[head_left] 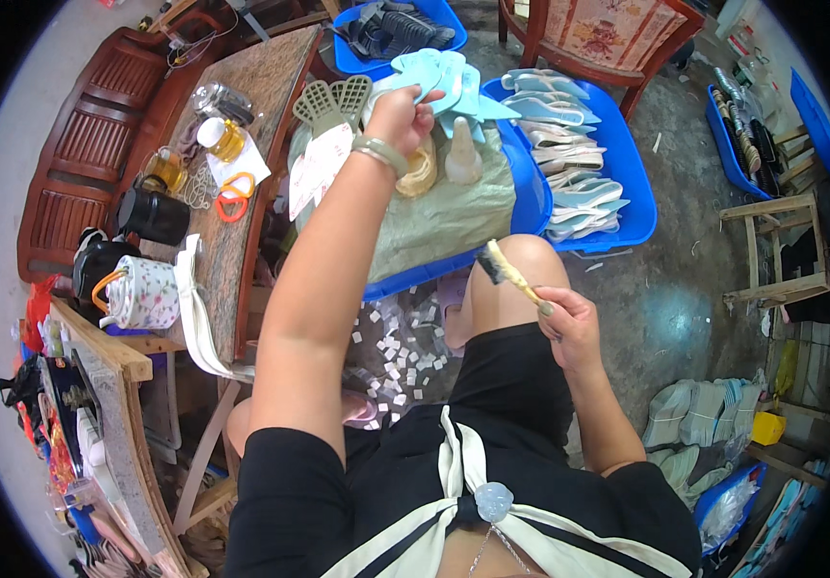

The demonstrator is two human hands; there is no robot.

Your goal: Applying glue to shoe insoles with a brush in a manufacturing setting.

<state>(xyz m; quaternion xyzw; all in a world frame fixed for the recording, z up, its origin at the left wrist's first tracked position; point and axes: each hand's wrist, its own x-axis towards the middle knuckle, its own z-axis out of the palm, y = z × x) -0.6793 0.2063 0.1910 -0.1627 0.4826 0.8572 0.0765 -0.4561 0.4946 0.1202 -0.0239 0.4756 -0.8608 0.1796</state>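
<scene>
My left hand (403, 118) reaches far forward, fingers curled against the near edge of several light blue insole-shaped pieces (446, 82). Whether it pinches one of them is hidden. Between the thumb and fingers of my right hand (569, 328) is a small brush (506, 268) with a yellowish handle and dark bristles, held above my knee. Beside my left wrist stands an open tan container (419, 171), and right of it a pale cone-topped bottle (463, 154). Both rest on a greenish sack-like cover (444, 226). White printed insole-shaped pieces (319, 169) and olive perforated pieces (333, 104) lie left of my wrist.
A blue bin (638, 183) at the right holds stacked shoe parts. On the left table (275, 82) are jars, orange-handled scissors (234, 197), a black mug (153, 216) and a floral teapot (142, 294). Small white squares (398, 361) litter the floor. A wooden stool frame (771, 207) stands at right.
</scene>
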